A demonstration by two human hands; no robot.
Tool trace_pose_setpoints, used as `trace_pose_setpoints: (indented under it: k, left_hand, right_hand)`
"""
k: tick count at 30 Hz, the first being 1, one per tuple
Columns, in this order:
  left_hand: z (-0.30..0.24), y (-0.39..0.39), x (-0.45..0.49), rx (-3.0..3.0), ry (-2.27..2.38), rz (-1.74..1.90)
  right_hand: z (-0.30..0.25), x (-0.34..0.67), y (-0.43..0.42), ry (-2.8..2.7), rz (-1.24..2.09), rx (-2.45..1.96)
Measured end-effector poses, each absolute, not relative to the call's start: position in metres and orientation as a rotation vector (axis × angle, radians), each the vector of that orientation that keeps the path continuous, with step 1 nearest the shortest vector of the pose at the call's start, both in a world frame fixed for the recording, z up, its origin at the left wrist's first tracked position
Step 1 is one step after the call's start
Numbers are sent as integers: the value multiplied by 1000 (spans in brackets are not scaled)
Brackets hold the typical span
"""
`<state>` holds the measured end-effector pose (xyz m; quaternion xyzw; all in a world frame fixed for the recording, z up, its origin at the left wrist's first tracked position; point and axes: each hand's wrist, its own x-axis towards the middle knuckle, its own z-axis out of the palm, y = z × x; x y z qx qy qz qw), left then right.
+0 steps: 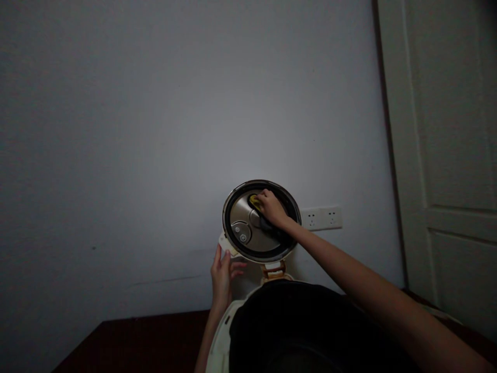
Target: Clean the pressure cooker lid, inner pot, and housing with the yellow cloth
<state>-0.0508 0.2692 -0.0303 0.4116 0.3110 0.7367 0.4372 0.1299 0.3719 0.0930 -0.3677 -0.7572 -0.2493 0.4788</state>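
Observation:
An electric cooker stands low in the view, its round lid raised upright on a hinge at the back of its white body. The lid's metal inner face, with a dark seal around it, is turned toward me. My left hand grips the white tab at the lid's lower left edge between thumb and finger, other fingers spread. Closed around a yellow and dark sponge, my right hand presses it on the upper middle of the lid's inner face. The sponge is partly hidden by the fingers.
Behind the lid is a pale wall with a white socket plate just right of it. A light panelled door is at the right. The cooker's dark round opening faces up on a dark red-brown tabletop.

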Motion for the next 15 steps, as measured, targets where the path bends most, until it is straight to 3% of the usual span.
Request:
trace_pose_setpoints:
  k: [8,15]
  left_hand:
    - [-35,274,-53,1032,771,1820]
    - [-35,276,-53,1046,775,1829]
  right_hand:
    - [81,81,360,-2260,-764,-634]
    - [89,97,357,-2243,-791,-770]
